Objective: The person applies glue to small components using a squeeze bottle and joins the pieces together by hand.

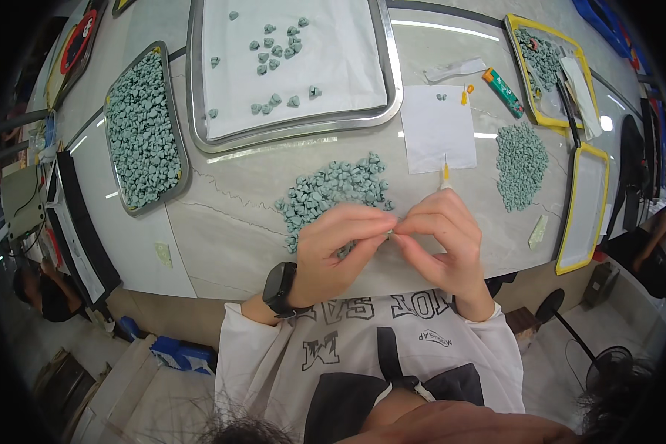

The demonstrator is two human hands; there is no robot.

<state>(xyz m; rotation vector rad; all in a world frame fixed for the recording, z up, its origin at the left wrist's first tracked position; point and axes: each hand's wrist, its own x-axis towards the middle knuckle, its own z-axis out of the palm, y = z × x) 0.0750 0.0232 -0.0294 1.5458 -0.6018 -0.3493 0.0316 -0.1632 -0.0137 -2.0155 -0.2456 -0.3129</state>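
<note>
My left hand (340, 238), with a black watch on its wrist, and my right hand (445, 237) meet above the table's near side. Both pinch at the same spot, their fingertips nearly touching around a small pale green piece (391, 231), mostly hidden by the fingers. Beyond my left hand spreads a loose pile of grey-green pieces (340, 185). Just past my right hand's knuckles, a yellow-hubbed needle tip (445, 174) points away over a white paper sheet (436, 126); whether the hand grips it, I cannot tell.
A metal tray lined with white paper (296, 81) holds scattered pieces at the back. Left stands a full tray of pieces (185, 159). On the right are a heap of smaller pieces (522, 166), a green-and-orange tube (503, 92) and yellow-rimmed trays (586, 211).
</note>
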